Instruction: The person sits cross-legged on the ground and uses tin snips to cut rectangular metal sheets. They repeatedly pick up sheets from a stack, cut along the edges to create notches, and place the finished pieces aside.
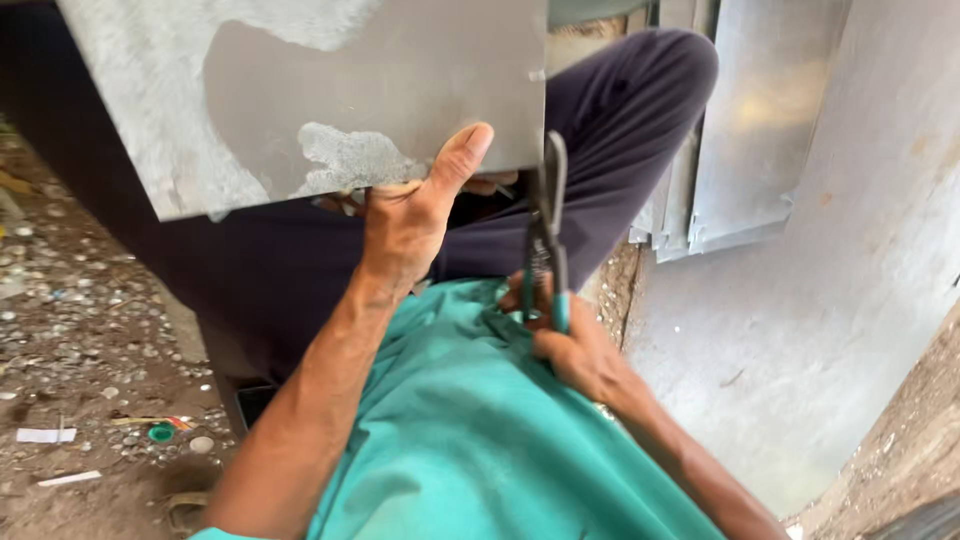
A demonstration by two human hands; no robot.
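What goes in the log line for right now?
left hand: grips metal sheet edge | right hand: holds tin snips | snips at sheet corner

Dirt ground (70,330) at left, strewn with small pale round scraps. Near its lower left edge, a green bottle cap (160,433) and white paper slips (45,435). At upper right, stacked grey metal sheets (750,130) leaning on a pale concrete wall (850,300). Teal shirt (470,440) and dark trousers (600,130) in the middle.
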